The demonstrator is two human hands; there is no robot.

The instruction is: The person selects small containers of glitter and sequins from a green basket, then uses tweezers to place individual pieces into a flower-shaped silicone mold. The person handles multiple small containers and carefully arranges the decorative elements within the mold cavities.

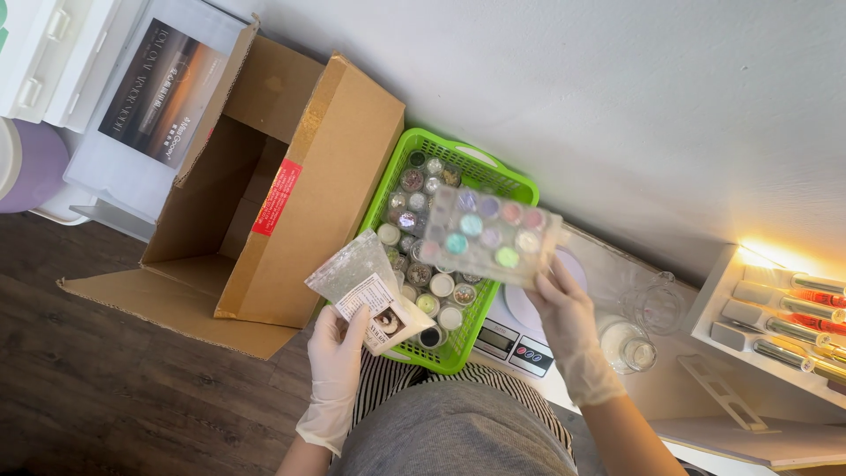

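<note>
1. Left hand [337, 353], gloved, lower centre of frame: grip closed on a clear glitter packet [366, 295] with a printed label.
2. Right hand [564, 317], gloved, right of centre: grip closed on a clear compartment case [490, 234] of pastel pots, blurred, held above the green basket [476, 172].
3. Basket at frame centre, packed with small round jars.
4. Open cardboard box [264, 203] just left of basket.
5. Digital scale [511, 339] beneath right hand, on the bench.
</note>
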